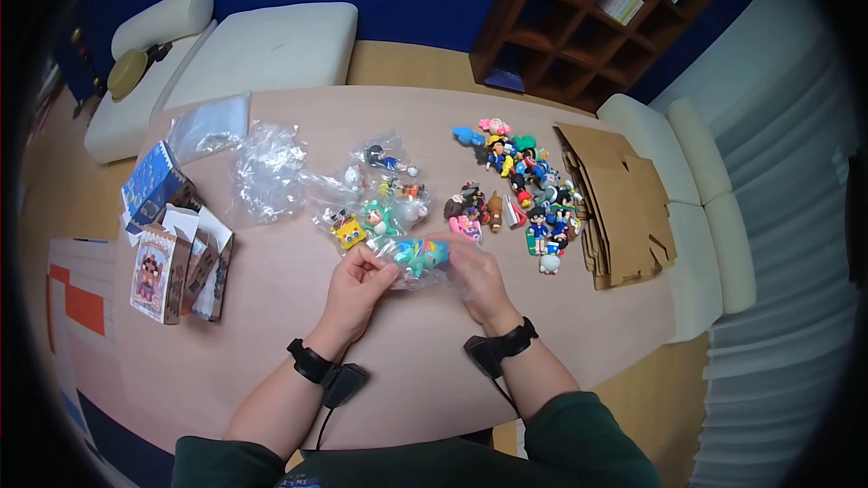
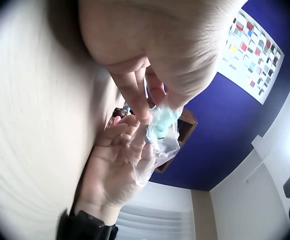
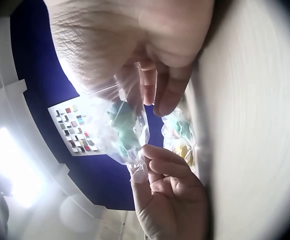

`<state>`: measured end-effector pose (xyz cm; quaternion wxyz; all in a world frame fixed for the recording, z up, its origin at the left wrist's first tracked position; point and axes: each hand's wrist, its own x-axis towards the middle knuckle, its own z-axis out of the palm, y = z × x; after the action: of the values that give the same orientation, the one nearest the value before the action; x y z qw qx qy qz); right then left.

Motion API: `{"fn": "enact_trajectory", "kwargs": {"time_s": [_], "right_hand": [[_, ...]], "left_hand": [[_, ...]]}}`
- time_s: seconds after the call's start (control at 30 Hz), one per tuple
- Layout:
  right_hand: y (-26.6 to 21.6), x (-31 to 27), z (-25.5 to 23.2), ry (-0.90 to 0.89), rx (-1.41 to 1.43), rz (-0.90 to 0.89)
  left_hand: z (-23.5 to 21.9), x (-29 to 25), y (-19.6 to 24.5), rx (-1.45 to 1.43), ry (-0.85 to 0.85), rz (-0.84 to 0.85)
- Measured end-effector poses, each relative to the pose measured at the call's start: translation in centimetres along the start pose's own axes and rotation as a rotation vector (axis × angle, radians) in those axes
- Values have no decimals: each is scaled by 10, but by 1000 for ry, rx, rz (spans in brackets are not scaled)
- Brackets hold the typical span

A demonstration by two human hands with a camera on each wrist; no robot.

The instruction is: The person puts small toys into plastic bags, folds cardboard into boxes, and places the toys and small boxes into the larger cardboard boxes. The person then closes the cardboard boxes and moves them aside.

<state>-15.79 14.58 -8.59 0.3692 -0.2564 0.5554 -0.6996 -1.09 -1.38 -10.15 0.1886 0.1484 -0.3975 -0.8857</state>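
Note:
Close over the table's front half, a clear plastic bag (image 3: 140, 117) with a teal toy figurine (image 1: 420, 256) inside spans both hands. The figurine has some rainbow-coloured parts. My left hand (image 1: 359, 286) pinches one end of the bag between thumb and fingers. At the other end my right hand (image 1: 481, 282), slightly blurred, holds the plastic, which runs up between its thumb and fingers in the right wrist view. Just beyond the left hand lie several bagged figurines, among them a yellow one (image 1: 349, 233) and a green-hooded one (image 1: 376, 217).
Loose unwrapped figurines (image 1: 540, 183) crowd the right side, with flattened cardboard (image 1: 619, 208) beyond them. Crumpled clear bags (image 1: 269, 170) and a flat plastic sheet (image 1: 210, 125) lie back left. Opened toy boxes (image 1: 161, 276) stand at the left edge of the table (image 1: 271, 370).

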Motion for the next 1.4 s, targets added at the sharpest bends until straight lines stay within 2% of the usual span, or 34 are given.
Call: {"fn": "enact_trajectory", "kwargs": {"time_s": [0.03,0.1,0.17,0.23,0.27,0.33,0.37,0.43,0.47,0.53,0.63,0.77,0.8,0.83,0.87,0.9,0.97,1.0,1.03,1.1,1.13,1.23,1.37,1.4], "right_hand": [[-2,0,1,-42,-102,10],[1,1,0,-61,-129,33],[0,-1,-2,-76,-156,57],[-6,-2,-3,-13,132,130],[-4,-2,-4,-13,125,129],[4,0,-5,58,144,-35],[5,-2,-4,56,140,-36],[6,-3,-1,46,-6,-234],[6,-3,1,46,-7,-236],[6,-4,4,75,-4,-348],[8,-4,5,160,-14,-278],[4,-6,8,227,150,-266],[4,-6,2,287,245,-330],[2,-7,-2,348,342,-394],[-5,-6,-1,382,229,-475],[-5,-1,-7,378,229,-478],[-7,8,-18,588,-456,-779],[-10,9,-20,652,-537,-799],[-11,8,-20,652,-536,-800],[-23,4,-13,655,-851,-516],[-15,7,-22,609,-1002,-477],[-11,7,-18,553,-963,-426],[-4,7,-25,602,-917,-473],[-3,9,-27,642,-1032,-541]], "left_hand": [[4,-2,3,-5,3,2],[12,-6,8,107,-45,-88],[3,-4,0,120,-42,-49],[-3,-3,-5,131,-41,-7],[-1,-2,-2,88,-18,5],[-1,-2,0,41,5,22],[-2,-2,0,34,13,36],[-2,-2,-1,27,19,53],[0,-2,-3,23,7,82],[5,-4,-4,22,-7,110],[10,-7,-3,53,-22,137],[3,-4,3,57,148,172],[1,-3,4,25,217,205],[2,-3,5,23,217,207],[5,-3,7,20,245,233],[6,-2,9,17,274,261],[3,-2,6,33,245,258],[2,-1,5,50,213,249],[1,-1,4,50,213,250],[2,0,4,44,189,246],[1,0,2,47,185,244],[-3,1,-1,4,166,229],[-2,0,1,29,155,208],[-2,1,1,29,153,207]]}}
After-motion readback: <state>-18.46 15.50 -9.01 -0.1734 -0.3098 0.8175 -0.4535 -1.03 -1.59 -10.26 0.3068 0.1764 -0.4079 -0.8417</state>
